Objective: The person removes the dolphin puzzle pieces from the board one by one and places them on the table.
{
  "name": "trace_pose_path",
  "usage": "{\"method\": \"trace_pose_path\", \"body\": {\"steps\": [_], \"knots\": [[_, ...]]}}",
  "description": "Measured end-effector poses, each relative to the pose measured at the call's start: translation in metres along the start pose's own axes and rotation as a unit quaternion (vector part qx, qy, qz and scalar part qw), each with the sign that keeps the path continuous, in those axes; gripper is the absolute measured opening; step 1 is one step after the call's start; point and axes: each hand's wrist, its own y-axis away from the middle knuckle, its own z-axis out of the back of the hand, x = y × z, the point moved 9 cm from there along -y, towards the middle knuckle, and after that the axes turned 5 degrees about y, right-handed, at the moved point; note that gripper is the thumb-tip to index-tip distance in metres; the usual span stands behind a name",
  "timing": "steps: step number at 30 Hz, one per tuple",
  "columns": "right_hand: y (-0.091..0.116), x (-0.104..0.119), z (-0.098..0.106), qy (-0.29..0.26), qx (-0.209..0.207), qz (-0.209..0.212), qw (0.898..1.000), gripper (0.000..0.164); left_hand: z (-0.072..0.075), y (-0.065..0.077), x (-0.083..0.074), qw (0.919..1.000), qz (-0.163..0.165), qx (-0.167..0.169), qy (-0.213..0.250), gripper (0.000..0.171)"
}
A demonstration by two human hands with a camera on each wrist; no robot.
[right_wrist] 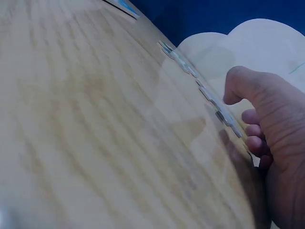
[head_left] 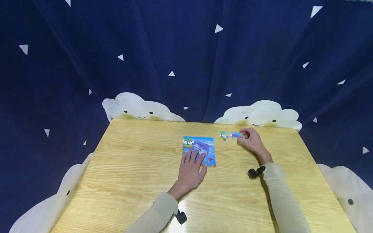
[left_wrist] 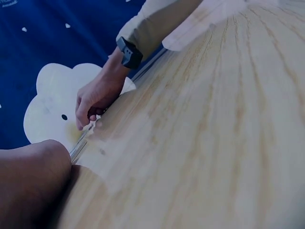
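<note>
A square picture card (head_left: 206, 147) with a purple dolphin, a palm tree and blue sea lies near the middle of the table. My left hand (head_left: 191, 171) rests on its lower left part, fingers spread and fairly straight, covering some of the picture. Farther right, my right hand (head_left: 251, 139) has thumb and curled fingers around the right end of a dolphin puzzle piece (head_left: 236, 136). Just left of that piece lies a palm-tree puzzle piece (head_left: 223, 134). The right wrist view shows both pieces edge-on, with the thumb (right_wrist: 233, 90) close beside the dolphin one.
The wooden table (head_left: 140, 152) reaches back to a dark blue curtain (head_left: 175, 48) with white triangles. White cloud shapes (head_left: 140, 108) with smiling faces stand along its back edge. Each sleeve carries a small black wrist camera (head_left: 256, 172).
</note>
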Motion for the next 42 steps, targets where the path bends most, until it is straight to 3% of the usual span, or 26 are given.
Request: {"method": "trace_pose_path", "body": {"steps": [6,10,14,19,26,37,42], "knots": [[0.008,0.013,0.006,-0.009,-0.058,0.020,0.998,0.032,0.005,-0.004,-0.001,0.9999,-0.004,-0.012,0.003,0.048],[0.018,0.027,0.002,-0.025,-0.073,0.039,0.996,0.027,0.005,-0.005,-0.001,0.9999,-0.005,-0.016,0.001,0.048],[0.027,0.052,-0.012,-0.059,-0.046,0.077,0.994,0.020,0.002,-0.006,0.000,1.0000,0.001,-0.003,-0.002,0.049],[0.034,0.089,-0.040,-0.082,0.019,0.122,0.989,0.019,0.000,-0.007,0.001,0.9999,0.005,0.010,-0.008,0.050],[0.038,0.122,-0.082,0.006,0.079,0.169,0.982,0.025,0.001,-0.004,-0.001,0.9999,0.004,0.015,-0.003,0.051],[0.035,0.138,-0.092,0.117,0.059,0.158,0.979,0.026,-0.001,-0.001,-0.002,0.9999,0.000,0.007,0.008,0.053],[0.037,0.139,-0.097,0.157,0.043,0.146,0.976,0.025,-0.002,0.001,0.000,0.9998,0.006,0.021,0.001,0.053]]}}
